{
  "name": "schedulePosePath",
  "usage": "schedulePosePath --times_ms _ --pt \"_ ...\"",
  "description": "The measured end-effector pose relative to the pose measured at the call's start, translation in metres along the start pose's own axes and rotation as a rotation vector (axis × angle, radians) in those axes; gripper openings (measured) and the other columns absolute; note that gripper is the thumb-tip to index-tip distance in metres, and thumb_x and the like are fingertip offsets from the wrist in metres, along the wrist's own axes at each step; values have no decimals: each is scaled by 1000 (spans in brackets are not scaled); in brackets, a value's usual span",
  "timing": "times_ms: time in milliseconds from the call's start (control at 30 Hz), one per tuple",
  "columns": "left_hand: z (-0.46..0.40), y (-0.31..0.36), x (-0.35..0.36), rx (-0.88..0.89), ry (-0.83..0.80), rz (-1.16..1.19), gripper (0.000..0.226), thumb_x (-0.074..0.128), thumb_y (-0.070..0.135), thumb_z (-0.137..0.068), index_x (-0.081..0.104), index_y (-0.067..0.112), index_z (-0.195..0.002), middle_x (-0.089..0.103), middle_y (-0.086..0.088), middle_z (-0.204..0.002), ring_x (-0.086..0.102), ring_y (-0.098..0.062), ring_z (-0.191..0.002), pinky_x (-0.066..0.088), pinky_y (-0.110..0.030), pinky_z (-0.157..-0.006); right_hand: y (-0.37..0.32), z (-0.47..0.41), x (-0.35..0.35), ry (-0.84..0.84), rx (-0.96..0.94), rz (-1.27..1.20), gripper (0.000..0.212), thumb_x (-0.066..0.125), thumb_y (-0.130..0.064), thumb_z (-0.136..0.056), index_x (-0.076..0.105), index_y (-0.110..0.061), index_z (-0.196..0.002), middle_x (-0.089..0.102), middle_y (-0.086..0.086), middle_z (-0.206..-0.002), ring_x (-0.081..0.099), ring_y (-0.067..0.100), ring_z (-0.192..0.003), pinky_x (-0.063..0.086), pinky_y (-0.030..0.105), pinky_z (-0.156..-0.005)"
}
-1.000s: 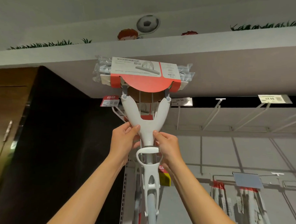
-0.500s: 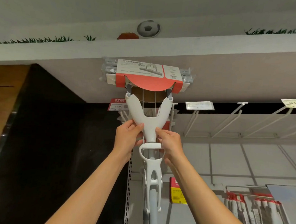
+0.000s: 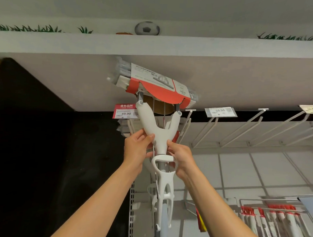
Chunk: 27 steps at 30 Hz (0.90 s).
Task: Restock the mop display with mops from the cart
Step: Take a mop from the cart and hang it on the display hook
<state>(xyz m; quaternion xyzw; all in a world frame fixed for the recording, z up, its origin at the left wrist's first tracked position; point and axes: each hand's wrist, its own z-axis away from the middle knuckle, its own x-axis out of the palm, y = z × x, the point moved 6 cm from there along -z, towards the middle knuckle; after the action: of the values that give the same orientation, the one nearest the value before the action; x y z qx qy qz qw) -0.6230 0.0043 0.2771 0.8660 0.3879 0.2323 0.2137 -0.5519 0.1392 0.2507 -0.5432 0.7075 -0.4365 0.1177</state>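
Up high, the left hand grips the white mop on its left side, with the thumb on the front and the fingers curled round the back. Next to it, the right hand grips the other side of the same white neck, thumb pressed on the front. Both hands sit just under the spot where the neck splits into two arms like a letter Y. Right below the hands is a white loop handle, and the pole goes down from there between the two bare arms.

At the top of the Y is the mop head, wrapped in a red and white card. It is tilted, with the left end higher than the right end. It sits just under the big grey shelf that runs across the top.

Behind the mop, a red price tag reads 49.90. More packs hang behind it, partly hidden. To the right, a white price tag reads 59.50. White wire hooks stick out from the grey back wall there. Lower down on the right, more mops with red bands hang in a row.

Above the shelf, a picture of a football and some green grass is on the wall.
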Motion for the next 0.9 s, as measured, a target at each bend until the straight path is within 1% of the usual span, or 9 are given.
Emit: schedulePosePath --times_ms 67,167,233,333,467,633,700,800,900 --pt "-4 -5 3 -2 -5 2 33 69 14 -94 67 17 -126 78 0 -105 77 -20 -89 62 -33 -63 3 -6 -2 14 0 -12 21 61 -19 -99 72 -2 -96 77 12 -82 70 26 -73 54 40 -75" --pt "-10 -8 8 -2 6 -10 31 67 14 -95 67 19 -126 78 0 -105 77 -16 -86 60 -28 -59 1 -14 -7 40 -8 -12 19 61 -20 -99 71 -5 -94 76 7 -75 69 16 -58 49 23 -49" --pt "-14 -11 12 -8 6 -23 30 66 14 -96 67 16 -126 77 -1 -106 77 -14 -85 59 -26 -58 -1 -18 -11 63 -14 -4 18 61 -19 -99 70 -6 -91 75 3 -69 67 12 -51 45 20 -41" --pt "-21 -17 15 -31 1 -44 27 64 14 -98 67 14 -124 78 -1 -104 77 -15 -84 60 -27 -58 -2 -26 -13 75 -20 4 17 62 -19 -98 70 -6 -90 74 4 -68 68 16 -55 49 25 -49" --pt "-27 -32 11 -63 28 -43 20 61 17 -100 69 13 -117 78 -1 -99 77 -14 -81 58 -24 -56 4 -36 -12 105 -7 25 14 64 -16 -96 69 -3 -92 74 14 -85 68 24 -66 52 27 -51" --pt "-25 -49 9 -183 37 110 21 56 33 -103 66 18 -114 78 -3 -97 77 -16 -81 59 -28 -57 13 -48 -8 149 -36 75 19 66 -9 -93 63 4 -81 66 23 -83 63 31 -72 50 36 -63" --pt "-25 -53 8 -219 42 178 27 55 40 -102 63 19 -117 76 -5 -102 77 -17 -82 59 -28 -56 17 -53 -6 160 -38 89 19 67 -10 -93 63 1 -77 65 20 -81 62 28 -70 48 32 -60" --pt "-25 -60 3 -253 31 246 33 51 48 -102 64 20 -111 79 1 -91 77 -17 -80 59 -28 -55 27 -59 -5 177 -30 105 18 67 -10 -93 65 -3 -76 70 18 -85 64 28 -68 48 27 -54" --pt "-25 -72 -2 -277 24 271 34 49 55 -100 68 28 -107 79 7 -91 77 -17 -87 60 -31 -62 39 -63 -5 182 -22 125 11 67 -10 -91 69 -1 -86 74 21 -95 71 37 -86 59 41 -70"
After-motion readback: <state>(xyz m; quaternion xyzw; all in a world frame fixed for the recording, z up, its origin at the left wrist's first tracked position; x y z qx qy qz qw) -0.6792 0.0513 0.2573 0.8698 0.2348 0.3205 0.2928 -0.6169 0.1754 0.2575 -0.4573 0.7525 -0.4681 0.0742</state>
